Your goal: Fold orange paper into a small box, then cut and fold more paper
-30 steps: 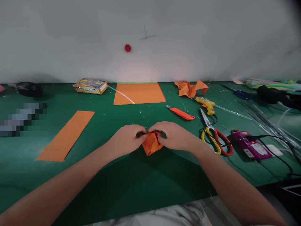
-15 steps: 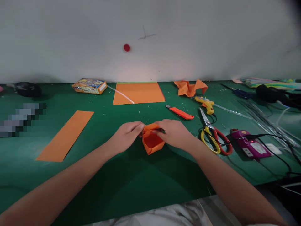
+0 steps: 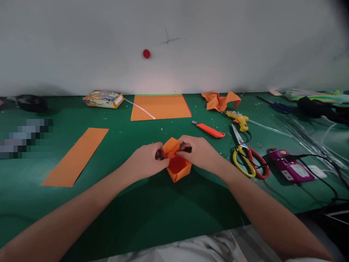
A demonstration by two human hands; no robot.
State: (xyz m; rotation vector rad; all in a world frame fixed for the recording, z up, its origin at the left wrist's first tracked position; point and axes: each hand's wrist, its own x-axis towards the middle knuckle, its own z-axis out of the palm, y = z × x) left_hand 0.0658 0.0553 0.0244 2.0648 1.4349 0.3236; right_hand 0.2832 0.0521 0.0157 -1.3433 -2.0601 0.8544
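Between my two hands is a small folded orange paper box (image 3: 178,171), its hollow facing me and one pointed flap standing up at the far side. My left hand (image 3: 148,160) pinches the box's left edge, with the thumb at the rim. On the other side my right hand (image 3: 200,153) grips the far right wall, its thumb reaching over the rim into the hollow. Some fingertips of both hands are hidden behind the paper.
An orange paper strip (image 3: 77,156) lies at left. Behind are stacked orange sheets (image 3: 160,107), a small carton (image 3: 103,99) and crumpled orange paper (image 3: 220,101). Rightward lie a utility knife (image 3: 209,130), glue gun (image 3: 240,120), scissors (image 3: 247,154) and a purple power strip (image 3: 291,167) with cables.
A pointed flap at the box's far side now stands up, where it was folded lower before. My left thumb has moved down and right to the rim; both hands stay on the paper.
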